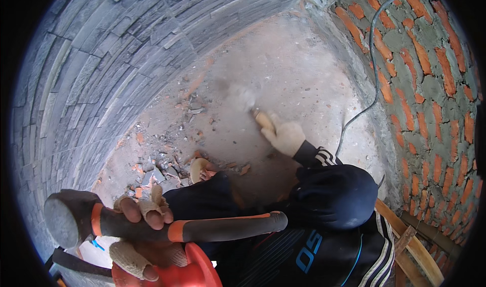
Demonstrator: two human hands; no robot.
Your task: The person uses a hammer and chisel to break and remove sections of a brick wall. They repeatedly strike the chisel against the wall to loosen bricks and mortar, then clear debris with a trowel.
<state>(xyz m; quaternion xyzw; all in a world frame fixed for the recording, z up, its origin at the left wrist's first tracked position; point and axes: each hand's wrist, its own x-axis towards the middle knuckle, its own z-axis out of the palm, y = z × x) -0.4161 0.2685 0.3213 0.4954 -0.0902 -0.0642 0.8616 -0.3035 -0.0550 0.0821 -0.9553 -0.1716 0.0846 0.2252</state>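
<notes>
My left hand [152,245], in a knitted glove that bares the fingertips, is wrapped around the shaft of a hammer [228,226]. The hammer has a black and orange handle, and its broad grey head [62,220] points left, close to the camera. My right hand [286,135], in a pale glove, reaches low over the dusty concrete floor [303,74]. By its fingers shows a short tan piece [263,120]; blur hides whether this is a held thing or a gloved finger. A whitish dust cloud [241,97] hangs just beyond the fingers.
Broken tile and brick rubble [153,177] lies along the grey stone-clad wall [95,70], beside a sandalled foot [201,170]. A dark cable [374,59] runs down the brick wall [429,97]. Wooden boards [412,252] stand lower right. A smooth red thing [201,266] is below the hammer.
</notes>
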